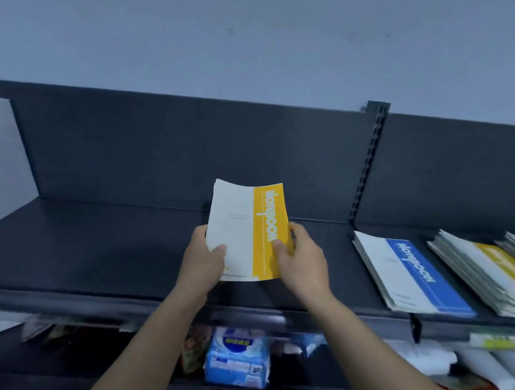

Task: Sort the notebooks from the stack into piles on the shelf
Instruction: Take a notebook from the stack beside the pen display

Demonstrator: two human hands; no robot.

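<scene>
Both hands, left hand [204,259] and right hand [301,258], pinch a yellow notebook [249,232] mid-frame, above the dark shelf [95,240]. Blue notebook pile [412,277] and yellow pile [493,278] lie lower right.

Yellow notebook pile [513,282] cut off at right edge; lower-shelf goods [235,359] blurred.

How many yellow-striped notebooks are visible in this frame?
2 visible: one yellow notebook held by the left hand and right hand; another tops the far-right stack. More may be hidden in the stacks.
</scene>
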